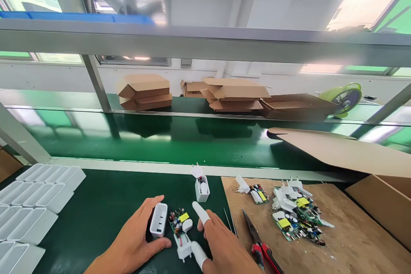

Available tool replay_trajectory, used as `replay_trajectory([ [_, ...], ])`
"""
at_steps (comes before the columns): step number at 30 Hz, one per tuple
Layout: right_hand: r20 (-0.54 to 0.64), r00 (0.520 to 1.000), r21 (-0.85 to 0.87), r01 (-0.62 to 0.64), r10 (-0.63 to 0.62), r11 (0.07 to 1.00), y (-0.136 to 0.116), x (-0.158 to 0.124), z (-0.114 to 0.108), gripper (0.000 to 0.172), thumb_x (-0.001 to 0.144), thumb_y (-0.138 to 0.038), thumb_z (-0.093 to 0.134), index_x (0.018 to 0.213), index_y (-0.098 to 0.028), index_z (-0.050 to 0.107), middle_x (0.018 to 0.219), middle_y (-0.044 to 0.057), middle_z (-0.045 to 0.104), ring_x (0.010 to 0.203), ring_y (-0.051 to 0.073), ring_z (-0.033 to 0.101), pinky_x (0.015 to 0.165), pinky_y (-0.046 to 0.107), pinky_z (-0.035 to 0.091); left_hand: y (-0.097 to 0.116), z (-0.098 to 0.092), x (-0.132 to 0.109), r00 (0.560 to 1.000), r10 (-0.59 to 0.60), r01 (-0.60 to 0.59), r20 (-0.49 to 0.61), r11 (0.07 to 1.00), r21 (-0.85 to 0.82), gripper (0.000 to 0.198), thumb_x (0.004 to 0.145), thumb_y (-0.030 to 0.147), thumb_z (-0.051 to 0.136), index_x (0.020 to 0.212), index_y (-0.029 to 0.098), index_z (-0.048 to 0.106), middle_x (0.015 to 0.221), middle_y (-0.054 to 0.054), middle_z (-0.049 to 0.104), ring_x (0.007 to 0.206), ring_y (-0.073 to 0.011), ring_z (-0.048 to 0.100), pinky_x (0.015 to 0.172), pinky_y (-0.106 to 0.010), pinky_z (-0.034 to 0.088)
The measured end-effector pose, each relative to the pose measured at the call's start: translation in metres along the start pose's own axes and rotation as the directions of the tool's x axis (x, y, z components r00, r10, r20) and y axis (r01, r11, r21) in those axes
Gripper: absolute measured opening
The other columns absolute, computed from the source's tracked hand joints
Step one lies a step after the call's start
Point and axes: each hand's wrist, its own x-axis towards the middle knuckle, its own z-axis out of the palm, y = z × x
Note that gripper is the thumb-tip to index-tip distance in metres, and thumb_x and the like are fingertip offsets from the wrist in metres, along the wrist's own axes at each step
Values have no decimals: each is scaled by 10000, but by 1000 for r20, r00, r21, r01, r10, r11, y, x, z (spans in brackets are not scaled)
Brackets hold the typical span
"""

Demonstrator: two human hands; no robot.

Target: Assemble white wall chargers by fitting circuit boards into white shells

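Note:
My left hand (136, 235) is curled around a white charger housing (159, 219) with port slots facing up, thumb at its near end and index finger at its far end. Just right of it lies a circuit board (180, 221) with a yellow-wrapped component, joined to a white plug piece (184, 246). My right hand (221, 239) hovers beside that board, white covers on thumb and index finger, the two spread apart. Its thumb tip is right at the plug piece; whether they touch I cannot tell. Beyond stands another white housing (202, 190) with a board and plug piece sticking out.
White empty casings (48, 197) stand in rows at left. Red-handled pliers (258, 244) and tweezers (230, 221) lie at right, near a pile of circuit boards (297, 209) on a brown board (334, 239). Cardboard boxes (237, 90) sit behind the green belt (180, 141).

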Motion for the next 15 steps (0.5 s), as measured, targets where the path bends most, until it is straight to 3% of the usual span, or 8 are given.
replay_trajectory([
  [3, 89, 988, 70, -136, 129, 988, -11, 4, 7, 122, 810, -312, 690, 900, -232, 668, 915, 69, 756, 857, 267, 727, 719, 320, 513, -1, 1, 0, 999, 38, -38, -19, 999, 6, 802, 803, 228, 776, 1527, 301, 441, 1493, -118, 600, 1336, -336, 632, 1121, -496, 539],
  [5, 108, 983, 165, -167, 150, 972, -18, 8, 18, 193, 848, -432, 686, 860, -240, 671, 801, 32, 748, 746, 225, 713, 634, 284, 466, -3, 1, -1, 998, 54, -54, -20, 999, 10, 821, 804, 207, 766, 1545, 305, 425, 1493, -118, 598, 1341, -334, 625, 1119, -494, 540],
  [9, 25, 994, 204, -112, 109, 972, -24, 12, 31, 157, 887, -367, 631, 908, -215, 667, 697, 4, 710, 639, 178, 662, 601, 263, 419, -5, 3, -1, 996, 81, -81, -31, 997, 1, 815, 805, 195, 761, 1544, 316, 437, 1474, -100, 613, 1344, -329, 614, 1126, -489, 531],
  [12, 18, 992, 138, -129, 128, 982, -22, 12, 22, 50, 860, -252, 624, 900, -223, 618, 727, -3, 675, 640, 169, 626, 589, 256, 401, -5, 3, 0, 997, 76, -77, -32, 997, -19, 835, 791, 211, 787, 1545, 316, 443, 1468, -103, 612, 1347, -341, 603, 1129, -502, 522],
  [15, 31, 981, 46, -190, 189, 981, -21, 11, 6, 183, 771, -132, 643, 910, -235, 583, 795, -1, 658, 682, 172, 617, 594, 250, 396, -1, 0, -1, 998, 59, -59, -4, 997, -41, 839, 793, 232, 801, 1549, 291, 441, 1467, -118, 602, 1351, -348, 589, 1143, -527, 500],
])
